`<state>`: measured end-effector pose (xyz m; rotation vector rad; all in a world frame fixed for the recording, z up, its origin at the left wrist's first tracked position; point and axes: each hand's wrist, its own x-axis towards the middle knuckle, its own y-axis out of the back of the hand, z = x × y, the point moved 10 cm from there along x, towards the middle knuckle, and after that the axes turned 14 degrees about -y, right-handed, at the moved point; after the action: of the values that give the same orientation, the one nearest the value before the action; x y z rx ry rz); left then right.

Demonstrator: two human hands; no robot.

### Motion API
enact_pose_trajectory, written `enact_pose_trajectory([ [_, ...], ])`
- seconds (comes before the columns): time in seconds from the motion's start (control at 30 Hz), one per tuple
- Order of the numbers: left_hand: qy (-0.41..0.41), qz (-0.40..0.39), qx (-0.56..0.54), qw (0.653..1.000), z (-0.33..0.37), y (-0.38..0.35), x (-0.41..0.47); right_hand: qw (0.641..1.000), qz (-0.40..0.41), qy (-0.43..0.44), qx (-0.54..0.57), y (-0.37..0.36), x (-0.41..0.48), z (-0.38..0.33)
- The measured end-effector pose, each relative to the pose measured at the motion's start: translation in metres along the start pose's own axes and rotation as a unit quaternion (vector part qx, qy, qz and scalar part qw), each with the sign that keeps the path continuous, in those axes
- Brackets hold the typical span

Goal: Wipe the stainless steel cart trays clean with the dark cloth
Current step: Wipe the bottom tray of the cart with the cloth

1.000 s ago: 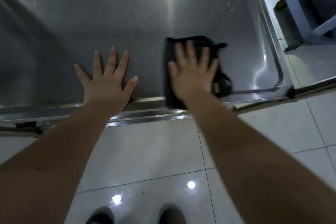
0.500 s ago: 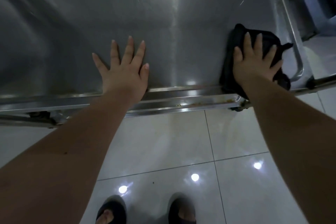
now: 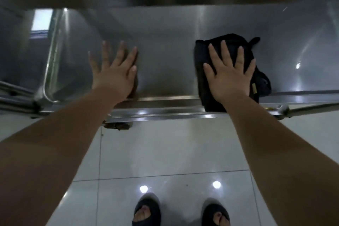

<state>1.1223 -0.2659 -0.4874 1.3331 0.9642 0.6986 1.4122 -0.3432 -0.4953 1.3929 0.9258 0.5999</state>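
The right hand [image 3: 229,79] lies flat on the dark cloth [image 3: 232,40]. Its fingers [image 3: 224,51] are straight and spread, pressing the cloth onto the steel tray [image 3: 165,57] rather than pinching it. The cloth sits directly under these fingers and shows past them on every side. Its long axis runs the same way as the fingers, from the wrist outward. Its near end drapes over the tray's front rim [image 3: 165,100], below the heel of the palm, and a small tail of fabric sticks out beyond the little-finger side.

The left hand [image 3: 114,77] is also flat on the tray, bare, with fingers straight and fanned. It is well apart from the cloth on the thumb side of the right hand and looks to be steadying the cart. It is slightly blurred.

The right hand alone drives the cloth. Bare steel lies beyond its fingertips, between the two thumbs, and out past its little finger. The next stroke is probably a sideways or forward slide under an even palm load. The cloth end hanging over the rim may drag or bunch.
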Motion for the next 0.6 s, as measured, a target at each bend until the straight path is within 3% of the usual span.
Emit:
enact_pose_trajectory([
  [0.17, -0.037, 0.003, -0.044, 0.998, -0.026, -0.006, -0.011, 1.0, -0.006, -0.018, -0.01, 0.002, -0.001, 0.003],
  [0.3, -0.041, 0.021, -0.049, 0.998, -0.029, -0.007, -0.01, 0.993, 0.004, -0.116, 0.032, -0.002, -0.011, -0.039],
  [0.37, -0.043, 0.02, -0.046, 0.998, -0.031, -0.009, -0.009, 0.997, 0.008, -0.068, 0.027, -0.008, -0.027, -0.103],
  [0.47, -0.034, 0.013, -0.042, 0.998, -0.037, -0.012, -0.008, 0.996, 0.013, 0.083, 0.005, -0.02, -0.065, -0.192],
  [0.6, -0.038, 0.032, -0.067, 0.996, -0.037, -0.009, -0.01, 0.989, 0.021, 0.146, -0.009, -0.011, -0.043, -0.176],
])
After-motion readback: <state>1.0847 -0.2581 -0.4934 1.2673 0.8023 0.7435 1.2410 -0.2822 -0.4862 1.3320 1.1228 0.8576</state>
